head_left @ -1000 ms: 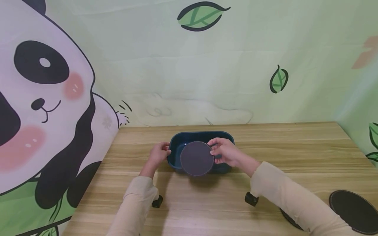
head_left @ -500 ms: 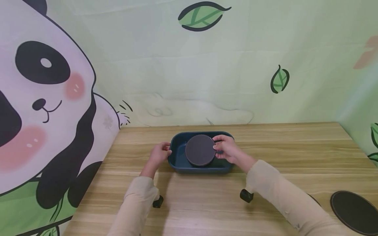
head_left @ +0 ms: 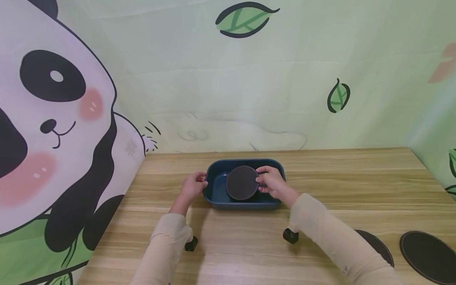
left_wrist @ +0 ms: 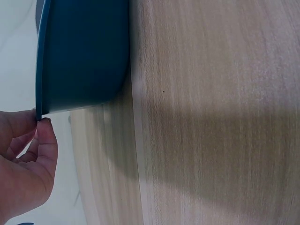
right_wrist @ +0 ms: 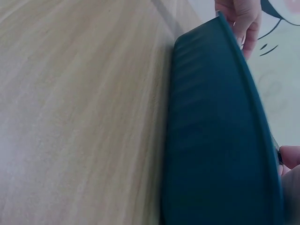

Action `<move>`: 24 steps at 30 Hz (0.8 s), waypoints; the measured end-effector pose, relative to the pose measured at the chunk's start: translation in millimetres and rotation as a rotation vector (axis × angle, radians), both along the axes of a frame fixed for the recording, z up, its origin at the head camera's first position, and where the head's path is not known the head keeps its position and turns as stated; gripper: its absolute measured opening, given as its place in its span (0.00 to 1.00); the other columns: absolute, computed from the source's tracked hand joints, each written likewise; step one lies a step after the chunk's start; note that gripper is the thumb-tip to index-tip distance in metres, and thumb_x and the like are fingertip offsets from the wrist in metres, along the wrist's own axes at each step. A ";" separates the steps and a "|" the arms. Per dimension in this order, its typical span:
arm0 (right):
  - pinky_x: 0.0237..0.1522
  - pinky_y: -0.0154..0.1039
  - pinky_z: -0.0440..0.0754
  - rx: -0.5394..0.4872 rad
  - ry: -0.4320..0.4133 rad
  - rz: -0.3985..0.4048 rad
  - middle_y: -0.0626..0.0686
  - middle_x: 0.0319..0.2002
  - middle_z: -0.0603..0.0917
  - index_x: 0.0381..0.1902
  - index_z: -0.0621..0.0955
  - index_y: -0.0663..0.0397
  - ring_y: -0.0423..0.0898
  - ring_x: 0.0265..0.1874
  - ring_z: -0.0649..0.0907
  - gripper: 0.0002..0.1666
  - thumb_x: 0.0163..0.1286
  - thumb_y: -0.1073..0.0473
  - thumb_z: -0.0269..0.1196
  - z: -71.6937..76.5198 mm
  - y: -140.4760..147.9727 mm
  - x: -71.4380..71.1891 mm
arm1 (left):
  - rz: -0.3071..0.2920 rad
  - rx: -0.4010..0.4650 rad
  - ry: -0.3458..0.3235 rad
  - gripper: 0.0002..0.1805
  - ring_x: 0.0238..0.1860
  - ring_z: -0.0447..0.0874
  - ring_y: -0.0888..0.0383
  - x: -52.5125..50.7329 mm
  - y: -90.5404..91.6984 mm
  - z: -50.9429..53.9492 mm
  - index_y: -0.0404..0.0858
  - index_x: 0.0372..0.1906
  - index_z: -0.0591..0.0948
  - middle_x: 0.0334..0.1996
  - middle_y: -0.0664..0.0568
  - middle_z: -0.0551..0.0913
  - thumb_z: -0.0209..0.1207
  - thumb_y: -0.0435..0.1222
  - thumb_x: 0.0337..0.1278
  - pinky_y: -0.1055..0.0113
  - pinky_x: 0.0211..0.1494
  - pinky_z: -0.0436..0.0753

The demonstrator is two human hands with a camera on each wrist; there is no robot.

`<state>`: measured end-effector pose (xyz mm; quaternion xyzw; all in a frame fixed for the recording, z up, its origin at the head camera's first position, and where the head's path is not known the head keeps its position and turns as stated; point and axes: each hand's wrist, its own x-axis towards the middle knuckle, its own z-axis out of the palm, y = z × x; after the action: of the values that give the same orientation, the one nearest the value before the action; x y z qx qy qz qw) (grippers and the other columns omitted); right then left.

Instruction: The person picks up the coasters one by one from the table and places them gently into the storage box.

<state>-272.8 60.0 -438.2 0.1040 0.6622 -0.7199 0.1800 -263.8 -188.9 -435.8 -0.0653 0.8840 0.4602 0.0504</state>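
A dark blue rectangular container stands near the back of the table. The left hand pinches its left rim; in the left wrist view, thumb and fingers of that hand meet at the rim of the container. Inside the container, a dark round disc is tilted towards the camera, its right edge pinched by the right hand. In the right wrist view the container wall hides most of the disc, and only part of the right hand shows at the right edge.
Two more dark round discs lie on the table at the front right, one near the corner, the other partly behind the right sleeve. A fabric backdrop with a panda and leaves hangs behind the table.
The disc has moved back from over the container's front rim and down inside it, held by the right hand. The right forearm has shifted left, uncovering more of one disc. The left hand stays at the rim.
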 end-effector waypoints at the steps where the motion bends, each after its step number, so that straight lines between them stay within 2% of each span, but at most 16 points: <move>1: 0.18 0.30 0.72 0.005 0.000 -0.003 0.48 0.20 0.69 0.47 0.68 0.62 0.39 0.16 0.69 0.19 0.56 0.75 0.51 -1.7 -0.7 -0.7 | -0.002 0.000 0.002 0.18 0.40 0.75 0.51 0.1 0.0 -0.1 0.30 0.52 0.72 0.40 0.39 0.75 0.52 0.26 0.53 0.65 0.37 0.81; 14: 0.18 0.29 0.74 0.054 -0.014 -0.038 0.49 0.19 0.69 0.48 0.69 0.63 0.39 0.16 0.70 0.19 0.56 0.75 0.51 -15.3 -6.5 -4.8 | -0.003 0.021 -0.001 0.19 0.40 0.75 0.50 0.4 0.5 0.5 0.29 0.52 0.72 0.40 0.38 0.75 0.52 0.25 0.52 0.64 0.38 0.81; 19: 0.19 0.29 0.75 0.095 -0.030 -0.066 0.50 0.22 0.69 0.50 0.70 0.62 0.40 0.19 0.71 0.22 0.56 0.75 0.50 -17.8 -7.2 -7.2 | -0.002 0.033 0.000 0.19 0.39 0.75 0.51 0.0 0.1 0.0 0.29 0.52 0.72 0.39 0.39 0.75 0.52 0.24 0.52 0.65 0.37 0.81; 24: 0.18 0.30 0.74 0.153 -0.048 -0.058 0.49 0.20 0.68 0.50 0.70 0.61 0.40 0.18 0.70 0.24 0.52 0.76 0.53 -20.1 -7.9 -9.0 | -0.001 0.034 0.002 0.18 0.37 0.75 0.52 0.0 -0.4 -1.0 0.28 0.51 0.72 0.38 0.40 0.75 0.52 0.24 0.52 0.65 0.35 0.81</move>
<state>-281.8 52.1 -458.4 0.1537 0.7076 -0.6693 0.1665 -263.9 -189.3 -436.8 -0.0635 0.8762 0.4750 0.0509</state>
